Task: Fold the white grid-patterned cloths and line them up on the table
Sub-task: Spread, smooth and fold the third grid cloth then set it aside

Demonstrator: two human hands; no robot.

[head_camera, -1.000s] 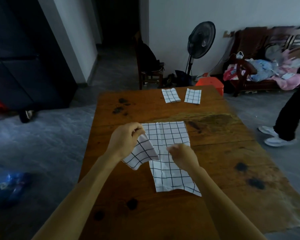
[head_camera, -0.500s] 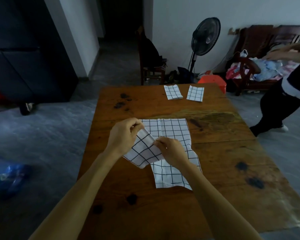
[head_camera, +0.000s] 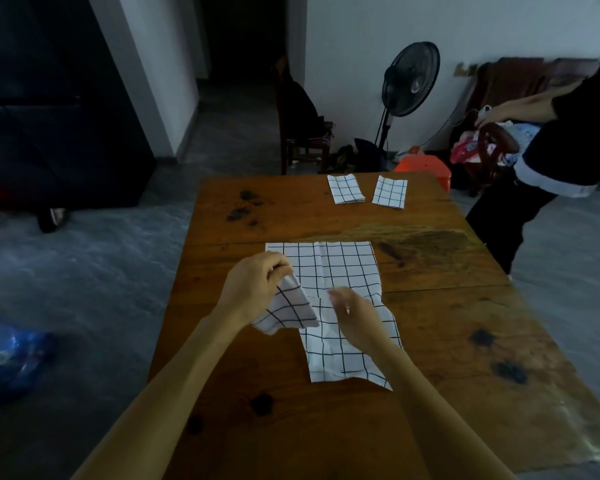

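Table edge: the near part of the table (head_camera: 326, 427) shows bare wood with dark knots, room to work toward.
Cloth: the open cloth (head_camera: 340, 271) lies flat mid-table, its near end rumpled and its left corner lifted.
Left hand: the left hand (head_camera: 257, 289) pinches that lifted corner, so a flap hangs from the fingers above the cloth's left side.
Right hand: the right hand (head_camera: 355, 313) sits over the cloth's middle, blurred; fingers look loosely curled and I cannot tell whether they touch the fabric.
Step, as I judge it: bringing the left side over for the first fold.
Doing it well: press the right hand flat along the intended crease, carry the corner across to meet the opposite edge, match the grid lines, then smooth the rumpled near end before creasing.
Risk: the wrinkles could get trapped and skew the fold.
Folded cloths: two folded cloths (head_camera: 346, 188) (head_camera: 389, 191) lie side by side at the far edge; the next place in the row is beside them.
Beyond: a fan (head_camera: 411, 79) and another person (head_camera: 551, 168) stand past the table.
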